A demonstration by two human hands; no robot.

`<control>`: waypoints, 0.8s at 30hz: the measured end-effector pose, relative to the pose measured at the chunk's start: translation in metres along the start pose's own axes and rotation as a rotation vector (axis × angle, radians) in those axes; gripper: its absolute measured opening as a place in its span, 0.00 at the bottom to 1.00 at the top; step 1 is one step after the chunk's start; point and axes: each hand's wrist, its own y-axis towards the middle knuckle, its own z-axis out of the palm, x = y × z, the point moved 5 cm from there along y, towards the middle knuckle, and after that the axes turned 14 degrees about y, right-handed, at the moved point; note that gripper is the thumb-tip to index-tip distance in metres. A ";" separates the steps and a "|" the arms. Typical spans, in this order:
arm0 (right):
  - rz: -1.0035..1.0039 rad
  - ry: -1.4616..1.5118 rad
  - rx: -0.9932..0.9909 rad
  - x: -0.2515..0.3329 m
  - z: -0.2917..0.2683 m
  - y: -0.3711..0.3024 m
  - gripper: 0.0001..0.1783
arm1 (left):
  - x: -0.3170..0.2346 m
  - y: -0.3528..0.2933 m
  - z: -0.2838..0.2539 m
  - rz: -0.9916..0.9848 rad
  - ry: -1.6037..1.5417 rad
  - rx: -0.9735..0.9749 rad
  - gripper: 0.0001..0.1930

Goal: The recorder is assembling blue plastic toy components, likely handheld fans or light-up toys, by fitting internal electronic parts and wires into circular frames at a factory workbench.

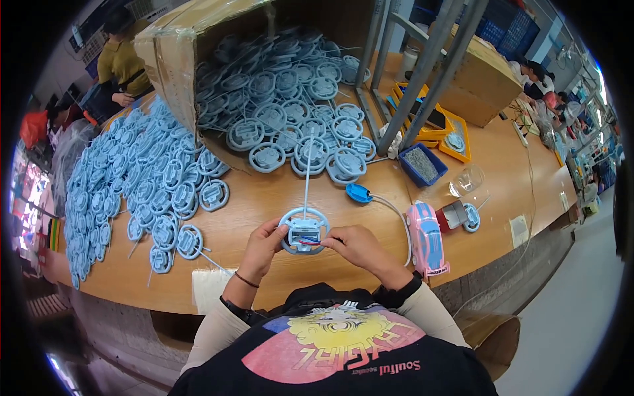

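My left hand (262, 248) grips the left rim of a light-blue toy steering wheel (305, 231), held above the table in front of me. A long, thin, pale rod (308, 168) sticks out from its far side. The wheel's back faces up and shows a boxy, open compartment in the middle. Thin red and blue wires (309, 241) lie across that compartment. At the right side of the wheel, my right hand (360, 245) pinches the wires' end between thumb and finger; the fingertips partly hide it.
Many similar wheels (148, 178) are heaped at left; more fill a tipped cardboard box (168, 72). To my right are a pink toy car (428, 237), a blue bin (422, 165) of small parts, a clear jar (467, 180) and yellow trays (462, 132). A metal frame (422, 79) stands behind.
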 end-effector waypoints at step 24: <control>-0.019 0.178 0.053 -0.012 0.048 0.006 0.16 | 0.044 -0.018 -0.014 -0.135 -0.335 0.209 0.21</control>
